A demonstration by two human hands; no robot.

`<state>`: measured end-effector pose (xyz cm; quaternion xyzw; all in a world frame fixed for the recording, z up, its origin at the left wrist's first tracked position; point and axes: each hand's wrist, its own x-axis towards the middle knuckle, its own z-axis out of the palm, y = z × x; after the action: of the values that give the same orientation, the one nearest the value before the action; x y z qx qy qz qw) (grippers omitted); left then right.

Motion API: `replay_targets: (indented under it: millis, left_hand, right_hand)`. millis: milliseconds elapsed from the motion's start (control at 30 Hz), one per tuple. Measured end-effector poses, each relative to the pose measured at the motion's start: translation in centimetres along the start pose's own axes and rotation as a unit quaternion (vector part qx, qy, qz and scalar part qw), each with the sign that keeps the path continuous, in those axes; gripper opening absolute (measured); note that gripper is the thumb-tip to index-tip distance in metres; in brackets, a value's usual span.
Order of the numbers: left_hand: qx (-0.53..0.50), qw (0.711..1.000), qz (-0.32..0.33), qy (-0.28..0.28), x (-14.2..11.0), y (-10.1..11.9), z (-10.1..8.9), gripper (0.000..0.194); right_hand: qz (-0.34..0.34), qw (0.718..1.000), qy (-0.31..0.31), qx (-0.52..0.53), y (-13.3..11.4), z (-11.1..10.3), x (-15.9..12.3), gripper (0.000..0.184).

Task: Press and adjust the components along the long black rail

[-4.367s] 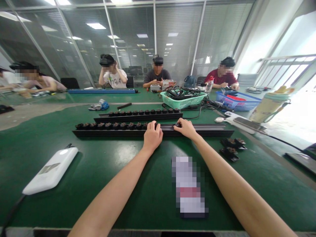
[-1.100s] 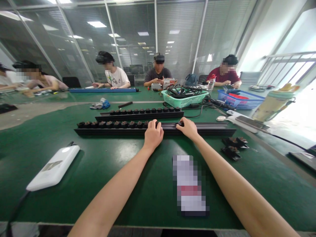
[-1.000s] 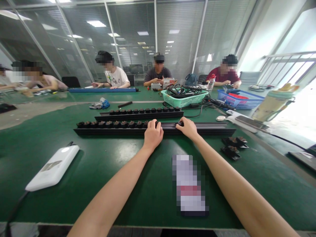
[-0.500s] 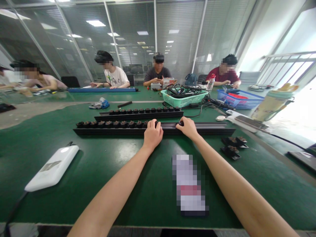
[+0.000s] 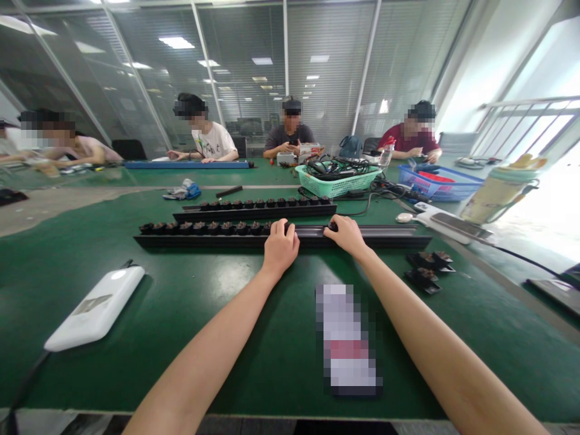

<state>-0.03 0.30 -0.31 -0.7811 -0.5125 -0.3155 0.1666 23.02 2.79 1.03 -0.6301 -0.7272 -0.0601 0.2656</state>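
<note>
A long black rail [image 5: 217, 242] lies across the green table, its channel facing up. Black socket modules [image 5: 199, 228] with copper-coloured contacts fill its left part in a row. My left hand [image 5: 281, 246] is closed over the rail at the right end of this row, and a dark module shows partly between its fingers. Further right, my right hand [image 5: 347, 234] pinches a single black socket module [image 5: 333, 227] in the channel. Its fingers hide most of that piece. A bare stretch of channel separates the two hands. Several loose modules [image 5: 426, 278] lie at the right.
Behind is a second filled rail [image 5: 254, 211]. A green basket of cables [image 5: 335, 184], a blue basket [image 5: 439, 186] and a bottle [image 5: 498, 193] stand beyond. A pixelated phone-shaped item [image 5: 347, 338] and a white power bank [image 5: 97, 309] lie nearer. Several people sit opposite.
The view has shifted slightly. Both hands keep their places on the rail, and the right hand still pinches its module. Across the table, one person has lowered their hands from their head.
</note>
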Motion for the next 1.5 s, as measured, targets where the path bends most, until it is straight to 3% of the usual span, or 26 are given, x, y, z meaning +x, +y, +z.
replay_targets:
  millis: [267,667,1500]
  left_hand:
    - [0.008,1.000,-0.002,-0.012,0.1,0.1,-0.2,0.037]
    - [0.007,1.000,0.001,-0.002,0.0,0.0,-0.2,0.035]
    - [0.000,1.000,0.003,-0.004,0.0,0.1,-0.3,0.037]
  right_hand:
    - [-0.026,0.997,-0.043,-0.066,-0.9,-1.8,0.2,0.019]
    - [0.027,0.995,-0.064,-0.075,-0.9,-1.6,0.5,0.022]
    - [0.026,0.996,-0.079,-0.042,-0.5,-2.0,0.4,0.028]
